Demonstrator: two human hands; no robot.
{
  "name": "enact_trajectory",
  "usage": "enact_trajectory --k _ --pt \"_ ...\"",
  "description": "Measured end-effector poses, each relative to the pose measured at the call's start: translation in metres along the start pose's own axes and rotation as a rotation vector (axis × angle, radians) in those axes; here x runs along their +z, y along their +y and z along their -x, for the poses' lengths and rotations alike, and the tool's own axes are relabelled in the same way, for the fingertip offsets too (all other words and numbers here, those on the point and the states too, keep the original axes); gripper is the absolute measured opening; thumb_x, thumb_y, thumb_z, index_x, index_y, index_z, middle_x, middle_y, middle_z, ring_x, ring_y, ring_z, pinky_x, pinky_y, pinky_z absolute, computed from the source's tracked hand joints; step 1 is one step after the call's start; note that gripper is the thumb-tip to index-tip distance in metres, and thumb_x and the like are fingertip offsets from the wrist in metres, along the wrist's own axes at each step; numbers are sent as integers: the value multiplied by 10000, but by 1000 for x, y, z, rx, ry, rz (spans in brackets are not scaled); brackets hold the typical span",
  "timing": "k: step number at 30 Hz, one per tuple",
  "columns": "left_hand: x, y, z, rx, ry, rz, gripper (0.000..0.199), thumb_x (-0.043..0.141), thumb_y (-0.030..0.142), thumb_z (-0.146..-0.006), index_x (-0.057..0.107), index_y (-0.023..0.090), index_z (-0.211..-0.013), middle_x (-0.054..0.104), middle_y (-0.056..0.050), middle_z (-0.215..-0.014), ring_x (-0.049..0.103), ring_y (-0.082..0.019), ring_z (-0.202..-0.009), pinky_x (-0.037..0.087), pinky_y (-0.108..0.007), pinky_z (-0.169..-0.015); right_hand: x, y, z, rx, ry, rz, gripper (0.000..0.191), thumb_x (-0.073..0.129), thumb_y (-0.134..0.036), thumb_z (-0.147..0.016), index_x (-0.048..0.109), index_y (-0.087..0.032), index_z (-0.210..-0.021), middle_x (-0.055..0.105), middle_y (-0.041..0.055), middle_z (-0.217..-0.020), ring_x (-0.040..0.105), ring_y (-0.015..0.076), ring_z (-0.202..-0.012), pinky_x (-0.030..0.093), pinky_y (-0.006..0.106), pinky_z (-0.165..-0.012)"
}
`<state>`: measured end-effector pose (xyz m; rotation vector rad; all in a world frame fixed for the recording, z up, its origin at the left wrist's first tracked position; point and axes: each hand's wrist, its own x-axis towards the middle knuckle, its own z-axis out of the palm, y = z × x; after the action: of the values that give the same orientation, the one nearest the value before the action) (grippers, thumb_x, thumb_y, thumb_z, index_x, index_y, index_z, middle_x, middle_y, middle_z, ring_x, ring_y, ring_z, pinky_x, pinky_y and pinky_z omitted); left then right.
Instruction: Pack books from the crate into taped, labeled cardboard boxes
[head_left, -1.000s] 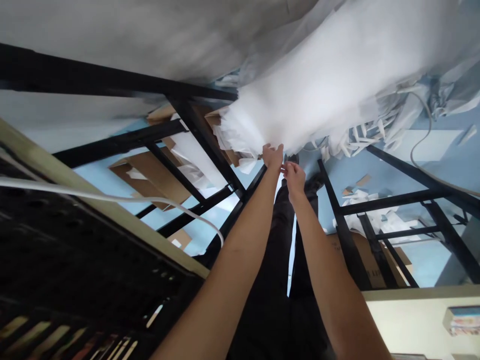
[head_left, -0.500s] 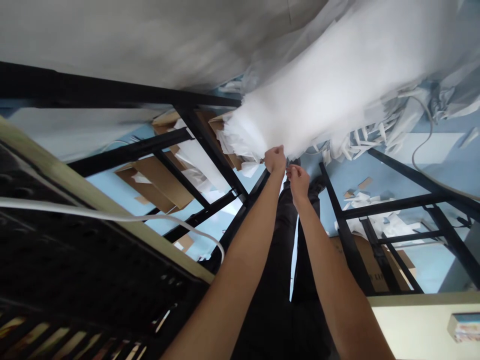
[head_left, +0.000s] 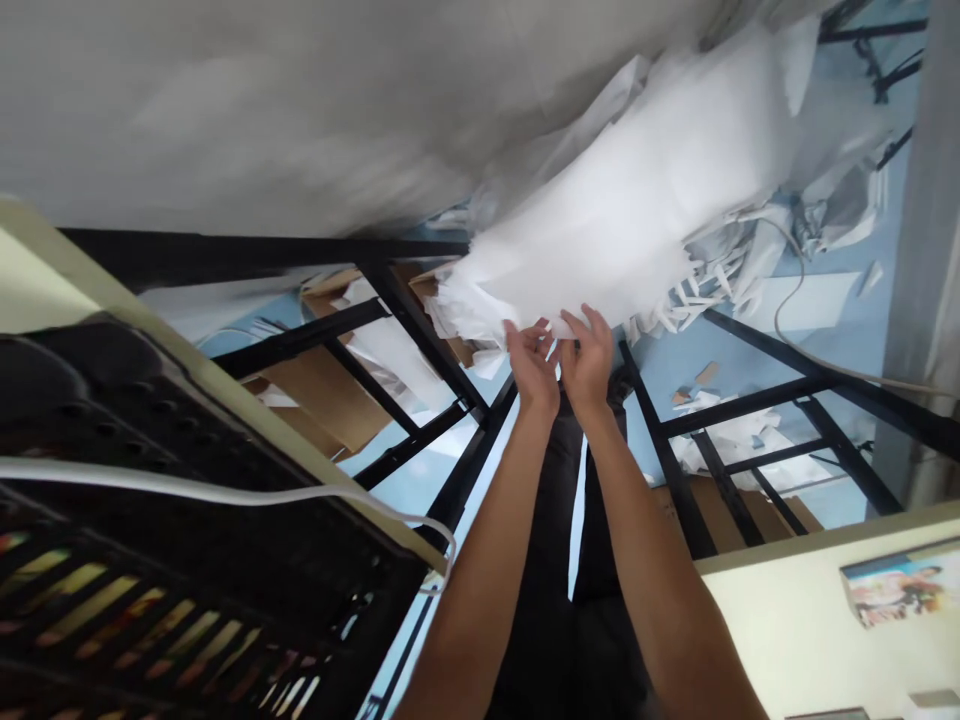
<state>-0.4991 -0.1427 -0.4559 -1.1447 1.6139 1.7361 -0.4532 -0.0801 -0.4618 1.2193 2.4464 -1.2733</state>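
A large heap of thin white sheets [head_left: 600, 220] lies in front of me, its near edge above my legs. My left hand [head_left: 534, 365] is at that near edge, fingers spread and curved, its fingertips close to the sheets. Beside it, my right hand [head_left: 587, 355] touches the edge of the white sheets, its thumb and fingers closed on the rim. The two hands are nearly touching. Whether my left fingers hold a sheet is too small to tell.
Black metal frames [head_left: 420, 440] stand left and right of my legs. Cardboard boxes [head_left: 330, 390] and white scraps [head_left: 772, 440] lie on the blue floor. A white cable [head_left: 225, 492] crosses a black slatted crate [head_left: 150, 560]; a pale tabletop [head_left: 810, 610] is at lower right.
Both hands have opened from pinches and come closer together at the sheets' edge, the right now touching it. The camera view has shifted, so the surroundings sit differently in the picture.
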Motion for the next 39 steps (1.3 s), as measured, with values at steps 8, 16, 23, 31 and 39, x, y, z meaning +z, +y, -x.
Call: enact_trajectory --k 8,16,23,31,39 --pt "32 15 -23 -365 -268 180 728 646 876 -959 774 252 -1310 825 -110 -1218 758 -294 -1332 619 -393 -1128 -28 -27 12 216 122 -625 548 604 -680 -1075 820 -181 -1010 854 92 -980 802 293 -1051 656 444 -1029" --pt "46 19 25 -385 -551 188 565 829 666 -916 806 190 -1221 855 -138 -1295 754 -377 -1394 606 -481 -1217 -61 -43 46 364 372 -760 608 660 -693 -1026 812 -139 -1226 867 160 -1220 801 315 -1273 628 493 -1165" --pt "60 50 82 -187 -652 18 469 984 319 -716 807 186 -1129 878 -110 -1193 750 -369 -1404 555 -468 -1276 -112 -74 78 386 615 -725 497 684 -613 -1028 824 -141 -1093 877 162 -1123 829 335 -1146 686 462 -983" --pt "83 73 182 293 -693 -168 531 1069 550 -672 831 193 -984 864 -91 -1072 787 -366 -1304 648 -428 -1134 -203 -80 139 343 689 -771 470 736 -605 -1029 848 -151 -1070 880 113 -1031 834 290 -1014 676 407 -915" --pt "61 16 329 546 -927 -415 603 966 771 -740 859 293 -1093 836 -81 -1103 749 -372 -1367 664 -487 -1149 -296 2 280 325 887 -802 485 785 -648 -998 805 -245 -1267 809 149 -1347 766 341 -1321 658 473 -1116"
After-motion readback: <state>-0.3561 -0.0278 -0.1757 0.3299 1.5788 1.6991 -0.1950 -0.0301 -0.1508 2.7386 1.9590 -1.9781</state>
